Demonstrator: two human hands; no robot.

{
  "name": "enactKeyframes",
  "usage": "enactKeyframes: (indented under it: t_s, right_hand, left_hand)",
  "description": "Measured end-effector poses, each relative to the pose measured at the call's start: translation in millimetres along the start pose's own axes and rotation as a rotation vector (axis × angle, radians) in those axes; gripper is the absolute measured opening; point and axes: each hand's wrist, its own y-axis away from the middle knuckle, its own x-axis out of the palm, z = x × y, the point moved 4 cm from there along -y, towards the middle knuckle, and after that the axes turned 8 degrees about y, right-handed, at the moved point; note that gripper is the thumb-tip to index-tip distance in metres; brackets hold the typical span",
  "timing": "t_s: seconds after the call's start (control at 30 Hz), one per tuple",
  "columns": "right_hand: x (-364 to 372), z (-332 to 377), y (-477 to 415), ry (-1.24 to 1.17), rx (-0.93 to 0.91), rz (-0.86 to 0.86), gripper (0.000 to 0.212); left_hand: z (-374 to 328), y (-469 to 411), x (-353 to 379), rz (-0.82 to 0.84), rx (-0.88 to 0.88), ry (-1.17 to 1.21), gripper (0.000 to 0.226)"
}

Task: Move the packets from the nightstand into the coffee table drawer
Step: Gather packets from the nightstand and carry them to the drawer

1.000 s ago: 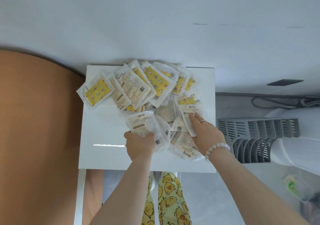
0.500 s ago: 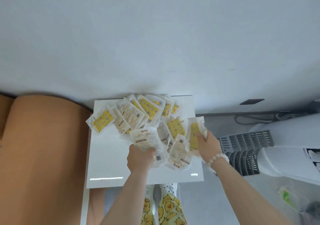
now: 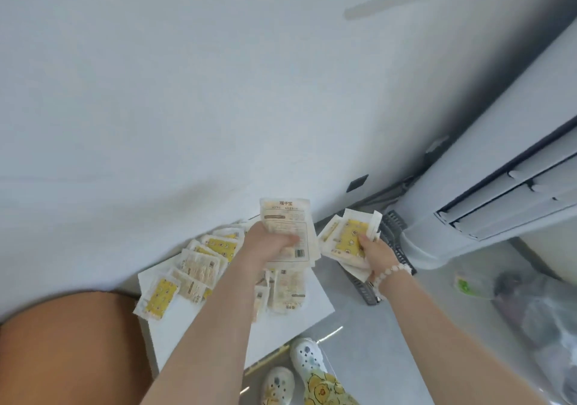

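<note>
A pile of white and yellow packets [image 3: 199,267] lies on the white nightstand [image 3: 281,326] by the wall. My left hand [image 3: 268,245] grips a bunch of white packets [image 3: 285,217], lifted above the nightstand. To the right, my right hand [image 3: 376,253] grips another bunch of packets [image 3: 346,239] with a yellow one on top, held out past the nightstand's right edge over the floor. A bead bracelet sits on my right wrist. No coffee table or drawer is in view.
A brown rounded headboard or bed edge [image 3: 68,348] lies left of the nightstand. A white standing air conditioner [image 3: 487,186] and a grey grille [image 3: 396,248] stand at the right. A plastic bag [image 3: 537,311] lies on the floor. My shoes [image 3: 307,358] are below.
Both hands have lifted their bunches of packets off the nightstand. The view has swung up and to the right, so the nightstand now sits lower left.
</note>
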Motion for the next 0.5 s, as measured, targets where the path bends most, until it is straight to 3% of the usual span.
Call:
enactKeyframes:
  t_s: [0.23, 0.5]
  right_hand:
    - [-83, -33, 59, -0.247, 0.017, -0.21, 0.032]
    - [-185, -116, 142, -0.624, 0.035, -0.509, 0.031]
  left_hand:
    - [-39, 33, 88, 0.299, 0.107, -0.23, 0.026]
    - [-16, 116, 227, 0.721, 0.134, -0.407, 0.024]
